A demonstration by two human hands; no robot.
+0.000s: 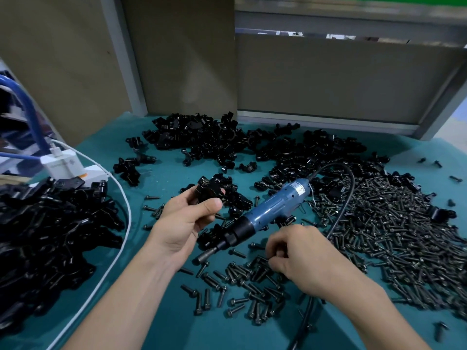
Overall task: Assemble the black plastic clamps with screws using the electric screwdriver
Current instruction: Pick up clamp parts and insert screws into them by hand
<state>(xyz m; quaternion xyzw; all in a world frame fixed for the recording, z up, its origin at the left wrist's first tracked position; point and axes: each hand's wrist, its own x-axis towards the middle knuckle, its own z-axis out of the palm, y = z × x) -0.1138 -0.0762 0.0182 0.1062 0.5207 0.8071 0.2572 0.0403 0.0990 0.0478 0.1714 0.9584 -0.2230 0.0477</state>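
Clamps [50, 236] of black plastic lie heaped at the far left of a teal mat [151, 311], with a white charger [63, 164] and its white cable [123, 218] beside them. Moving right, the left hand [187, 223] is above the mat, thumb and fingers curled round one black clamp [207, 192] and gripping it. Behind it, loose clamp parts [202, 137] spread along the back of the mat. At centre the blue electric screwdriver [270, 210] lies on the mat, held by neither hand, its bit pointing toward me. Just right of its tip, the right hand [303, 261] rests among scattered screws [252, 279] with its fingers curled down. Its fingertips are hidden, so I cannot tell whether they pinch one. A large screw heap [391, 236] fills the right side.

I judge the step to be fetching a screw for the held clamp. Next, a screw must be seated in the clamp's hole, and the right hand must then take up the screwdriver.
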